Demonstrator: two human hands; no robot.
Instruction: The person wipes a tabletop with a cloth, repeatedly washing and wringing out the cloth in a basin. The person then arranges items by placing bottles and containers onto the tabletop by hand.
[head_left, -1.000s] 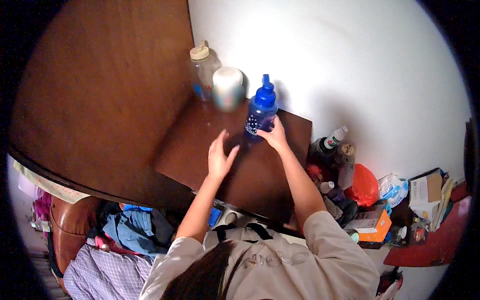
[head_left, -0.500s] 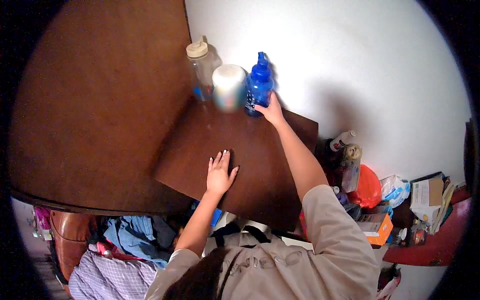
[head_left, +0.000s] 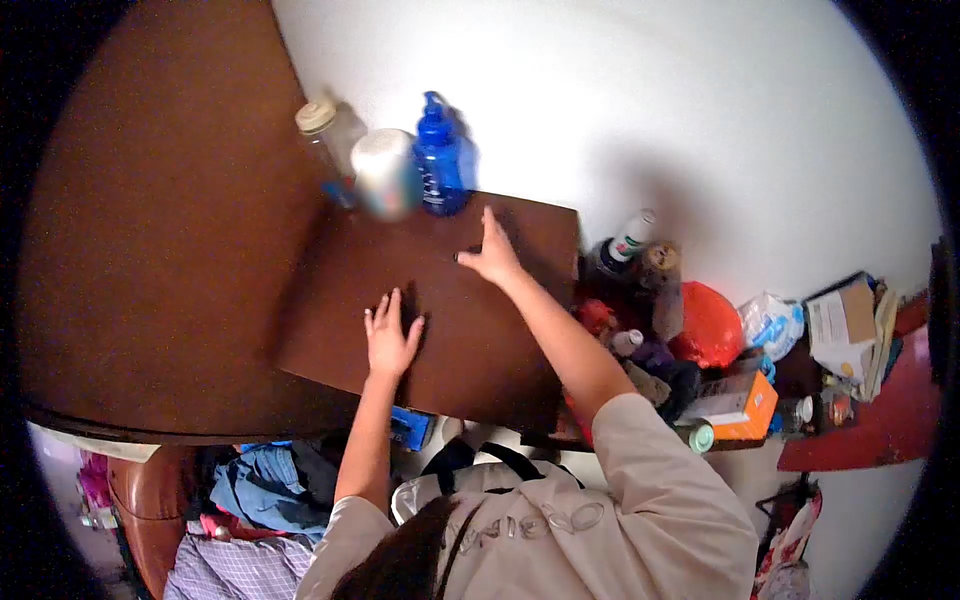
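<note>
A blue water bottle (head_left: 440, 170) stands upright by the wall at the back of the dark brown tabletop (head_left: 440, 350). Just in front of it and to its right is my right hand (head_left: 492, 255), apart from the bottle, thumb and fingers spread with nothing between them. To the bottle's left stands a white rounded container (head_left: 383, 165), its lower part blurred. Farther left is a clear bottle with a cream lid (head_left: 325, 150). My left hand (head_left: 390, 335) is over the tabletop near its front edge, fingers stretched out and holding nothing.
A large brown panel (head_left: 170, 230) fills the left side. On the right are a white bottle (head_left: 632, 235), a red plastic bag (head_left: 708, 325), an orange box (head_left: 740, 400) and a box of papers (head_left: 845, 325). Clothes (head_left: 265, 490) lie at lower left.
My right hand has let go of the blue bottle and drawn back toward me. The view has shifted, so the bottles sit farther left. My left hand remains spread over the tabletop.
</note>
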